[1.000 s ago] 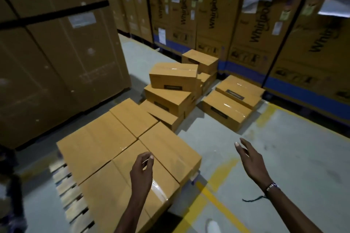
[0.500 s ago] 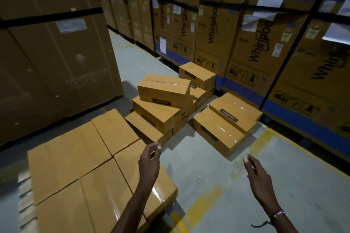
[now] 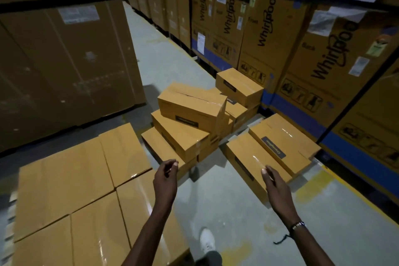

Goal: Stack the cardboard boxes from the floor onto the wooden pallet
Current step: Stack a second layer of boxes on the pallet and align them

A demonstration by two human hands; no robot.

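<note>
Both my hands are empty, fingers loose: right hand (image 3: 272,181) hovers over the near flat tan cardboard box (image 3: 252,158) on the floor, its long axis running away-left; left hand (image 3: 166,177) nearer the pile.

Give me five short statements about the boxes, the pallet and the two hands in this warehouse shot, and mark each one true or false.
1. Both hands are empty. True: the left hand and right hand hold nothing.
2. The pallet boxes are stacked three layers high. False: only one flat layer shows.
3. A loose pile of boxes lies on the floor ahead. True.
4. The right hand grips the flat box on the right. False: its fingers are straight and grip nothing.
5. The tall cartons on the right are blank. False: they carry printed Whirlpool lettering.
</note>
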